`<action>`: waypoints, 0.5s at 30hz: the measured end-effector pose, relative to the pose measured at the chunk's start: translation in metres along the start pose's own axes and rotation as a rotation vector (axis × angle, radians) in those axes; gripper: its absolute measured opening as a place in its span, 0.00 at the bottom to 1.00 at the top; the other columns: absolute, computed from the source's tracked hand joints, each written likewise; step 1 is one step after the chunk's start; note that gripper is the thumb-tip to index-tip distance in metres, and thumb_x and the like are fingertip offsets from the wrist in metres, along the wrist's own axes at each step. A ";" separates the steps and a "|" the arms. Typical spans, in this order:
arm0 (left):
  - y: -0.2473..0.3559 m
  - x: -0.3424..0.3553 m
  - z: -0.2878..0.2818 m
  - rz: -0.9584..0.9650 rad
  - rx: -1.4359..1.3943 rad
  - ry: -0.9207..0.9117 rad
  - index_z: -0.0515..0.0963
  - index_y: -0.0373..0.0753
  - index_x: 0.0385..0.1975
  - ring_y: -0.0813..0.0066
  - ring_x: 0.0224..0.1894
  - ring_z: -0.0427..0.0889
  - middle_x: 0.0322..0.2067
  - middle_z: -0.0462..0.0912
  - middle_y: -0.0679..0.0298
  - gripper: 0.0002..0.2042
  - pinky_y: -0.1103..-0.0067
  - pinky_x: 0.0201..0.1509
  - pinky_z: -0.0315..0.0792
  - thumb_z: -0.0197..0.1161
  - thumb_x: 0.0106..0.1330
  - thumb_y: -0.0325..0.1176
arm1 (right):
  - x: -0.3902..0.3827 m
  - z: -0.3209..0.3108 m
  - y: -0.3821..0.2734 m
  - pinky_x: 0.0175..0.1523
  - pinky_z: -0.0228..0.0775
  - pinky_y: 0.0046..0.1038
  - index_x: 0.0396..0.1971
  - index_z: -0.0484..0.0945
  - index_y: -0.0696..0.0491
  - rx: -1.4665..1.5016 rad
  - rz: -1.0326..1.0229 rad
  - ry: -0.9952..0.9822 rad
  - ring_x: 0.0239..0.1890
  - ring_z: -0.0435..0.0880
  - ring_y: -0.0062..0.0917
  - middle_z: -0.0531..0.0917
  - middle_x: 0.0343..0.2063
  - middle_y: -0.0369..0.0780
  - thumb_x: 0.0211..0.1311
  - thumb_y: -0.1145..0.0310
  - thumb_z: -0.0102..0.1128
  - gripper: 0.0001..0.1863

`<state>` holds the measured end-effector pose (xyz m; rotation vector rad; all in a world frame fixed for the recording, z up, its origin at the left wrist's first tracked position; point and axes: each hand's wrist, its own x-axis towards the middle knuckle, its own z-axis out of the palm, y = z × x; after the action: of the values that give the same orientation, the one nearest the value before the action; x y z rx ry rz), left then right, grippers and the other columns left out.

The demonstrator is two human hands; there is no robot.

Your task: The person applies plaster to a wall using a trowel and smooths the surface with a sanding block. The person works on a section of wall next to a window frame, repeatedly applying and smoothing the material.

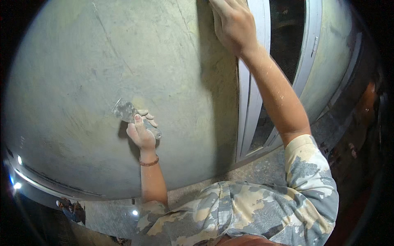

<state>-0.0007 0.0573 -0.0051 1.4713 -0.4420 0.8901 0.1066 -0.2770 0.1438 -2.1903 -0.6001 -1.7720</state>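
Note:
My left hand (141, 132) is closed around a putty knife (124, 110), its broad metal blade smeared with pale filler and tilted up to the left. The blade is close to or touching the greenish-grey plastered wall (172, 82); which of the two I cannot tell. White dust coats the fingers, and a beaded bracelet (149, 161) circles that wrist. My right hand (234, 26) is raised high beside the white window frame (259, 16). Its fingertips run past the top edge, so what they hold or touch is hidden.
A dark glass pane (287, 35) sits within the white frame on the right. Long scratch lines mark the upper wall. Below it runs a grey floor (102, 215), with bright lamps (17, 185) at lower left. A person (73, 210) is small at lower left.

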 end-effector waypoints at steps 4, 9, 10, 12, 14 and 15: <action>-0.001 0.000 -0.003 -0.021 -0.001 0.002 0.78 0.28 0.38 0.75 0.22 0.79 0.25 0.81 0.58 0.22 0.79 0.28 0.73 0.46 0.83 0.43 | -0.197 0.007 -0.065 0.81 0.49 0.54 0.70 0.73 0.50 0.197 -0.184 -0.099 0.78 0.63 0.39 0.71 0.73 0.43 0.73 0.74 0.51 0.26; 0.002 0.003 -0.007 0.021 0.082 -0.059 0.79 0.28 0.39 0.75 0.22 0.80 0.23 0.82 0.59 0.23 0.78 0.28 0.72 0.46 0.83 0.44 | -0.468 -0.074 -0.105 0.78 0.55 0.49 0.70 0.69 0.53 0.383 0.025 -0.954 0.75 0.65 0.42 0.72 0.71 0.46 0.64 0.72 0.50 0.32; 0.003 0.004 -0.007 -0.001 0.049 -0.061 0.79 0.28 0.39 0.76 0.23 0.80 0.23 0.82 0.59 0.22 0.78 0.28 0.72 0.47 0.82 0.44 | -0.493 -0.095 -0.100 0.77 0.56 0.48 0.69 0.70 0.55 0.437 0.314 -1.024 0.74 0.67 0.45 0.74 0.69 0.47 0.64 0.73 0.51 0.31; 0.006 0.006 -0.007 0.012 0.089 -0.062 0.79 0.29 0.39 0.76 0.23 0.80 0.24 0.82 0.59 0.22 0.79 0.28 0.72 0.47 0.83 0.43 | -0.515 -0.129 -0.089 0.75 0.60 0.44 0.68 0.71 0.57 0.390 0.878 -1.046 0.71 0.71 0.47 0.77 0.66 0.48 0.67 0.75 0.51 0.28; 0.009 0.004 -0.004 -0.026 -0.005 -0.067 0.80 0.30 0.41 0.78 0.23 0.80 0.27 0.83 0.60 0.20 0.81 0.27 0.72 0.49 0.82 0.43 | -0.506 -0.145 -0.081 0.72 0.64 0.39 0.70 0.70 0.58 0.371 1.203 -0.938 0.69 0.75 0.45 0.79 0.64 0.48 0.72 0.73 0.50 0.27; 0.011 0.000 -0.002 -0.075 -0.010 -0.066 0.80 0.30 0.41 0.79 0.23 0.80 0.27 0.83 0.61 0.20 0.82 0.27 0.72 0.50 0.82 0.43 | -0.495 -0.148 -0.079 0.72 0.65 0.38 0.71 0.69 0.58 0.412 1.288 -0.907 0.68 0.76 0.43 0.80 0.64 0.48 0.74 0.72 0.50 0.27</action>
<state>-0.0094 0.0582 0.0013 1.5024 -0.4366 0.7805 -0.1431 -0.3493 -0.3096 -2.0828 0.3077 -0.0008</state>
